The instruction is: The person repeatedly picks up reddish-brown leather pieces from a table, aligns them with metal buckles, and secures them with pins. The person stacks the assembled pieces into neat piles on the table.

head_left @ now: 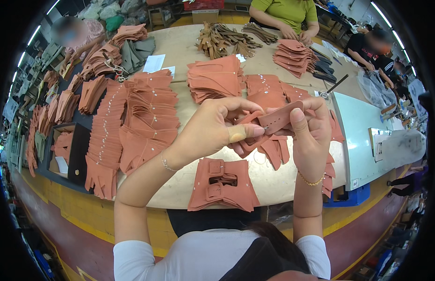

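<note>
Both hands are raised over the near part of the table, working a terracotta leather strap (pixel 282 119) with a row of punched holes. My left hand (pixel 222 125), a tan plaster on its thumb, pinches the strap's left part where it meets a leather-covered buckle (pixel 249 118). On the right, my right hand (pixel 310 129) grips the holed end between thumb and fingers. Fingers partly hide how strap and buckle join. Below them lies a stack of matching terracotta pieces (pixel 243 187), with two square covered buckles (pixel 216 167) showing on top.
Long rows of terracotta pieces (pixel 147 119) cover the table's left. Further stacks (pixel 215 77) stand beyond my hands. A pale green board (pixel 362 136) borders the right side. Across the table a person in green (pixel 290 16) handles pieces; other people work left and right.
</note>
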The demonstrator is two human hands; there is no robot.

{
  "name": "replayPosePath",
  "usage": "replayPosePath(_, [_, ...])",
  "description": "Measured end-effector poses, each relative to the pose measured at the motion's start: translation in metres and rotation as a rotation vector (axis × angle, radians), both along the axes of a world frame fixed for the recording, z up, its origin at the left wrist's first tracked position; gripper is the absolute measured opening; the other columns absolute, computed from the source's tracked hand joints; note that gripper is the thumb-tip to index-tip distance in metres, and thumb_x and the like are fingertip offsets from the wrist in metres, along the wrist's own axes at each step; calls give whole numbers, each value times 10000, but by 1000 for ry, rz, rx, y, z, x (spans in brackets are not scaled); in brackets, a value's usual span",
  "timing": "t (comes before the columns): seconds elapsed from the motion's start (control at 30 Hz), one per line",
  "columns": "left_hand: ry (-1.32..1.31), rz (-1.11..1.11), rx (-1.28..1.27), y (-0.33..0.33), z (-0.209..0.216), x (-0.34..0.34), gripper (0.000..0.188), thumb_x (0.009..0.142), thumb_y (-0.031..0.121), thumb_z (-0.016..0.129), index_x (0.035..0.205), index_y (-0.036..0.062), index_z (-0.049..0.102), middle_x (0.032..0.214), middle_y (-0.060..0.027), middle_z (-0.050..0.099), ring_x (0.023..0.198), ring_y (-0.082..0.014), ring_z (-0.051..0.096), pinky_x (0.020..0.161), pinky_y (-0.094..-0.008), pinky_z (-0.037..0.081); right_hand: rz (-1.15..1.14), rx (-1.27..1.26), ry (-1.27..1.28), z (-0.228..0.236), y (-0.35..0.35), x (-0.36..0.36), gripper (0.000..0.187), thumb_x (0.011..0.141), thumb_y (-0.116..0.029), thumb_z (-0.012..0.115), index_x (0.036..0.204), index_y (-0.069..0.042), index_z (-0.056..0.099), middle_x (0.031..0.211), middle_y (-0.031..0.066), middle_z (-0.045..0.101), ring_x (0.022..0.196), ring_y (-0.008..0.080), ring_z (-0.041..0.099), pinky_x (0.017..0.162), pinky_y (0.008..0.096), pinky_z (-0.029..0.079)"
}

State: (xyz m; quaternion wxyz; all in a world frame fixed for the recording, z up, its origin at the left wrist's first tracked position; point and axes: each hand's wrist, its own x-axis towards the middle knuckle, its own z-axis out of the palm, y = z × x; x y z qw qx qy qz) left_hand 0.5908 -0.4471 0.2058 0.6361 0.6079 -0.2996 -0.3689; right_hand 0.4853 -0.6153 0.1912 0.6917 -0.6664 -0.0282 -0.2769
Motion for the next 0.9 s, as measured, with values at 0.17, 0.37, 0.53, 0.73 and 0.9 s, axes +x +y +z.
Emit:
replayPosePath(0.17, [-8, 42, -12, -1, 2, -4, 378, 813, 115, 740, 1128, -43, 602, 877, -99, 682, 652, -109, 659, 527, -206, 542, -47, -151, -29, 0, 3, -4, 167, 986, -142, 488, 1004, -4, 396, 914, 244, 655, 806, 276, 699, 668, 325, 602])
replayPosePath(0.37, [-64, 92, -31, -2, -1, -4, 301, 853, 91, 686, 1107, -48, 601, 764, -73, 659, 573, -90, 613, 495, -219, 520, -117, -206, -45, -2, 14, -9, 139, 965, -91, 520, 1000, 8, 429, 920, 204, 665, 851, 239, 690, 701, 290, 584])
replayPosePath(0.53, [-44, 160, -130, -11, -9, -5, 274, 832, 2, 623, 1100, -46, 594, 825, -68, 653, 615, -75, 590, 532, -225, 500, -418, -842, -250, -18, 37, -4, 147, 942, -44, 549, 1048, 41, 492, 955, 157, 687, 897, 236, 694, 703, 268, 558])
replayPosePath(0.73, [-538, -36, -3, 7, -7, -1, 248, 864, -4, 614, 1105, -20, 557, 1074, -90, 636, 960, -152, 646, 849, -274, 519, -181, -636, -141, -10, 5, -12, 360, 870, -256, 660, 1086, 9, 550, 1020, 126, 656, 951, 278, 638, 816, 321, 500])
replayPosePath(0.9, [-835, -177, 30, 13, 0, -16, 325, 800, -11, 587, 1099, 74, 491, 989, -133, 663, 888, -284, 672, 727, -370, 526, 107, -787, 195, -10, -11, -18, 414, 803, -424, 691, 940, -46, 594, 833, 86, 581, 795, 262, 533, 770, 355, 413])
